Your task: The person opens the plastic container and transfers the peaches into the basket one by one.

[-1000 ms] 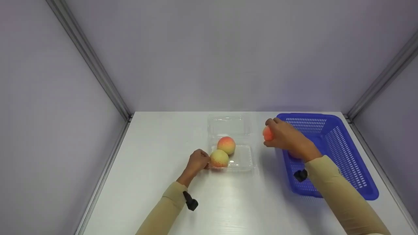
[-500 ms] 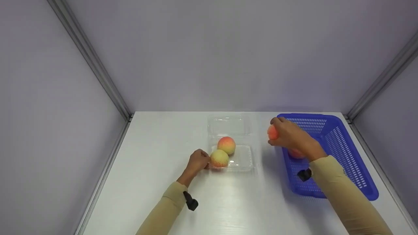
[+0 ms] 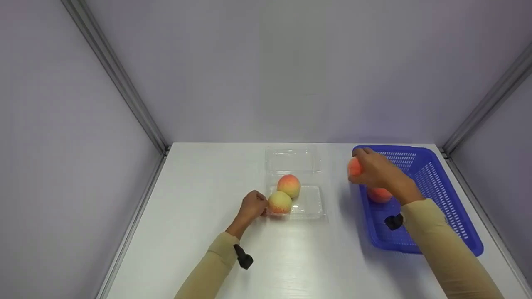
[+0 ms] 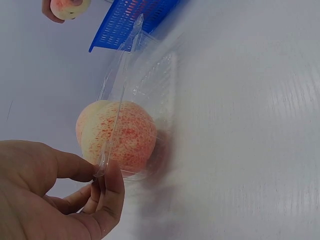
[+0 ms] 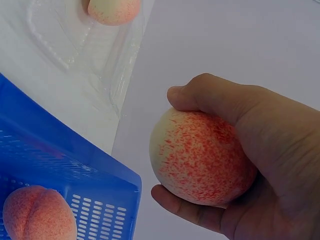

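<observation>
My right hand (image 3: 376,170) grips a red-speckled peach (image 5: 197,157) above the left rim of the blue basket (image 3: 455,199). Inside that basket lies another peach (image 3: 379,195), reddish with a crease. Left of it, a clear plastic clamshell box (image 3: 309,203) lies open with its lid (image 3: 291,160) folded back. Two peaches sit in its left part: a yellow one (image 3: 279,202) in front and a red-topped one (image 3: 289,185) behind, against each other. Thumb and fingers of my left hand (image 3: 252,204) pinch the box's rim at its front left corner, as the left wrist view shows.
The white table (image 3: 199,187) ends at a grey back wall (image 3: 266,74), with side walls left and right joined by metal posts (image 3: 120,83). The basket's raised perforated sides stand at the table's right.
My right hand has moved to the right with its peach, toward the basket, uncovering more of the peach inside. The left hand has kept its place at the box corner.
</observation>
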Motion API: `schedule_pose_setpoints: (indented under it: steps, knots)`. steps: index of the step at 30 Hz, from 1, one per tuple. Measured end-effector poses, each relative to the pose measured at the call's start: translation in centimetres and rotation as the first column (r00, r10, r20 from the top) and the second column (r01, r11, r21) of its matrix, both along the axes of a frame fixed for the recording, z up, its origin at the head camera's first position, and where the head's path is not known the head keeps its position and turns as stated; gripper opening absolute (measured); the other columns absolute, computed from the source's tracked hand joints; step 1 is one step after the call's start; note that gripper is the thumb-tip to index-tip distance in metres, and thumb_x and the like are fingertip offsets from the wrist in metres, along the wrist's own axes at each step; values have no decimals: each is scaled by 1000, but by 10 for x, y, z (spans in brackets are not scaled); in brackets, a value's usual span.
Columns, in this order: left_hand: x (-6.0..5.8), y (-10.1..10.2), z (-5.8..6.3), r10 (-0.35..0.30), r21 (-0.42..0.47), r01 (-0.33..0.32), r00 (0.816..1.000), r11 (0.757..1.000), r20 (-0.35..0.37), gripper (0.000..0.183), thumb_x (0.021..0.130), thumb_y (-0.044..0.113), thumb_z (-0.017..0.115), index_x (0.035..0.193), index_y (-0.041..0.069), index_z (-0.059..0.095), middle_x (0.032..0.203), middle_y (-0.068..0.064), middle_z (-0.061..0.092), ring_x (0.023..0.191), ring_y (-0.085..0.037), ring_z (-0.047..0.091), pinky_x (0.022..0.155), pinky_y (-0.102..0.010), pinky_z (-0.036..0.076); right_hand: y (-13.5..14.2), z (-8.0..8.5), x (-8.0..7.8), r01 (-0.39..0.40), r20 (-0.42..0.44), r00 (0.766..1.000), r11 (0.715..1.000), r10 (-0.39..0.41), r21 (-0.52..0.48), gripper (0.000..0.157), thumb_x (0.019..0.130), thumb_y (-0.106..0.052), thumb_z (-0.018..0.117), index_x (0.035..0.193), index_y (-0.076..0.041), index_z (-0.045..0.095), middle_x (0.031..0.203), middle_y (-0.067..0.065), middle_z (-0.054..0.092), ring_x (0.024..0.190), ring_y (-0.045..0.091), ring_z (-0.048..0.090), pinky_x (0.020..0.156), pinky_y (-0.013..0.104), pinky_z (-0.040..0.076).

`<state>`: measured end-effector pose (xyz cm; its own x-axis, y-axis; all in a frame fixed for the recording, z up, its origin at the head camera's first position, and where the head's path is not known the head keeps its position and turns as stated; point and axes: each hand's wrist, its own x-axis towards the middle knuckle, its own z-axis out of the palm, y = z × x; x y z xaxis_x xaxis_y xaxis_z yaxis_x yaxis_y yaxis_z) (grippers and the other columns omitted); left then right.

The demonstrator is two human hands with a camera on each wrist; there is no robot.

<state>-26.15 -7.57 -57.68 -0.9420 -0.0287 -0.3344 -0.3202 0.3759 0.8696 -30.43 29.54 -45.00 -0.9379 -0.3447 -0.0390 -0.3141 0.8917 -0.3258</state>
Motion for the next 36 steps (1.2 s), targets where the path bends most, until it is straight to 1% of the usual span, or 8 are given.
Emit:
schedule_pose_setpoints:
  steps: [3,7,13,17,24,26,32,36]
  knots:
    - [-1,0,0,0,-1,0,1000,1000,-4,11,93,3,61,103,1,58,91,-9,61,72,-17,65,76,-39,65,3,0,-1,20,20,1000,1000,-20,-1,72,88,-28,78,146,3,48,139,29,58,113,44,64,100,64,56]
    - [-1,1,0,4,-17,-4,1000,1000,4,11,93,4,61,103,2,58,91,-9,61,72,-16,64,77,-39,64,7,-1,-2,33,39,999,999,-33,6,75,89,-30,79,149,3,47,138,29,58,112,44,64,98,64,57]
    - [-1,3,2,7,-19,-7,1000,1000,15,12,93,4,62,104,2,58,92,-9,60,76,-18,65,79,-41,64,13,0,-3,60,71,996,998,-60,1,78,92,-31,77,153,3,43,144,31,55,120,47,61,105,68,52]
    - [-1,3,3,6,-18,-6,1000,1000,19,13,94,5,62,106,1,58,93,-9,60,79,-20,66,80,-41,64,17,1,-3,70,75,995,998,-70,-5,76,92,-30,75,152,4,43,143,32,55,120,48,61,106,68,52]
    - [-2,4,1,2,-27,-2,1000,1000,13,12,94,4,62,106,1,58,92,-9,59,77,-18,63,77,-38,63,27,1,-4,85,90,992,996,-85,-5,82,92,-35,78,153,5,40,147,34,52,129,54,57,109,72,47]
    - [-2,4,1,4,-21,-4,1000,1000,13,11,94,4,62,105,2,58,92,-8,59,76,-17,63,77,-38,63,29,1,-3,90,96,991,996,-88,-12,82,92,-35,78,153,4,40,145,33,53,126,52,58,108,71,48]
    - [0,5,2,1,-1,-1,1000,1000,7,7,97,3,59,104,2,57,91,-9,59,76,-18,64,77,-38,63,36,1,-1,78,60,995,997,-76,-28,73,91,-30,77,148,5,46,133,28,59,114,45,63,101,67,54]
    - [0,5,2,3,-3,-3,1000,1000,21,7,98,3,59,105,2,57,92,-9,58,77,-18,63,78,-38,63,39,3,-1,74,54,996,996,-71,-47,69,91,-28,77,145,4,48,127,25,60,107,41,63,97,64,57]
